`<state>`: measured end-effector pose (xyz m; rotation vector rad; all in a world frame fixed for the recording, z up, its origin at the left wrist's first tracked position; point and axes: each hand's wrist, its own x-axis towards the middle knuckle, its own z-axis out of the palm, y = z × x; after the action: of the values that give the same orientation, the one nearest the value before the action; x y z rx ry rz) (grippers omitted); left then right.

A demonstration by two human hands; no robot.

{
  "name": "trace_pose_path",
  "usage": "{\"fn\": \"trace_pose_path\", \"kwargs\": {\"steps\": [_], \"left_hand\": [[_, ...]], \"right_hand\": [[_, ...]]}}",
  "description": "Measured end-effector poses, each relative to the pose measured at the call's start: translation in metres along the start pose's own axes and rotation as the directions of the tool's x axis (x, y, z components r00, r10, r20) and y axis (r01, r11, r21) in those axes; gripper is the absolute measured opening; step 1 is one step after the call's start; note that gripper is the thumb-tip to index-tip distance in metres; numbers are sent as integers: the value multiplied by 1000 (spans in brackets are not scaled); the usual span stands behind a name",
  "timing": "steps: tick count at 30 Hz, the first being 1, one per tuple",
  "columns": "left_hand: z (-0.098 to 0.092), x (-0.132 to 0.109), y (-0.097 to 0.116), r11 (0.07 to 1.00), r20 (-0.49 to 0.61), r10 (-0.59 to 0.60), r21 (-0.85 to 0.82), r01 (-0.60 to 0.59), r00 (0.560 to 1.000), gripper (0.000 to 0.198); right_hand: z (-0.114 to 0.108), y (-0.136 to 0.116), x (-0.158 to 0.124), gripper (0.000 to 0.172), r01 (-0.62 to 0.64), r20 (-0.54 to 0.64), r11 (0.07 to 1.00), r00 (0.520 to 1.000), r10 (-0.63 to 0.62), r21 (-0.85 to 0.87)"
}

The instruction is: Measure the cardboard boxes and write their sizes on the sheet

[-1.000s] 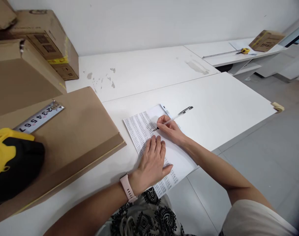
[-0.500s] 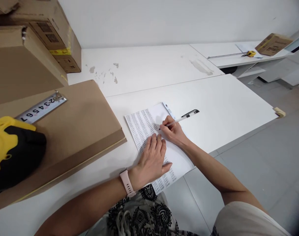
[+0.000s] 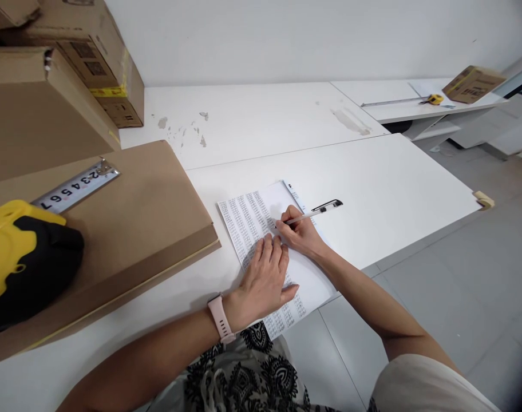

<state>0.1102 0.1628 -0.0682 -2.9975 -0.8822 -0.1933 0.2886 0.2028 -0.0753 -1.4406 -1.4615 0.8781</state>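
Note:
A sheet of paper [image 3: 244,214] with dense columns of small handwriting lies at a slant on the white table, its near corner past the table edge. My left hand [image 3: 265,277] rests flat on it, fingers stretched out, a pink watch band [image 3: 220,319] at the wrist. Just beyond those fingers, my right hand [image 3: 299,229] grips a pen [image 3: 325,208] with a clear barrel and black cap end. The pen's tip is at the paper, by the end of a written column. Another sheet with blue print [image 3: 293,191] shows under the far edge.
To the left, a flat cardboard box [image 3: 158,200] carries a yellow-black tape measure [image 3: 33,252] with its blade out. More cardboard boxes [image 3: 115,74] stand behind it. A second tape measure [image 3: 435,99] and a small box [image 3: 473,84] sit on the far right table. A corner guard [image 3: 483,199] caps the table's corner.
The pen has tilted slightly lower, with its tip a little to the left. My left hand stays flat on the paper. The whole view has shifted slightly.

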Motion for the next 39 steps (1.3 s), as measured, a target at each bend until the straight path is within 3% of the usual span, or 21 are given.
{"fn": "trace_pose_path", "kwargs": {"steps": [39], "left_hand": [[-4,0,0,1000,10,4,2,-4,1000,83]], "right_hand": [[0,-2,1,24,-10,-4,1000,1000,10,-23]]}}
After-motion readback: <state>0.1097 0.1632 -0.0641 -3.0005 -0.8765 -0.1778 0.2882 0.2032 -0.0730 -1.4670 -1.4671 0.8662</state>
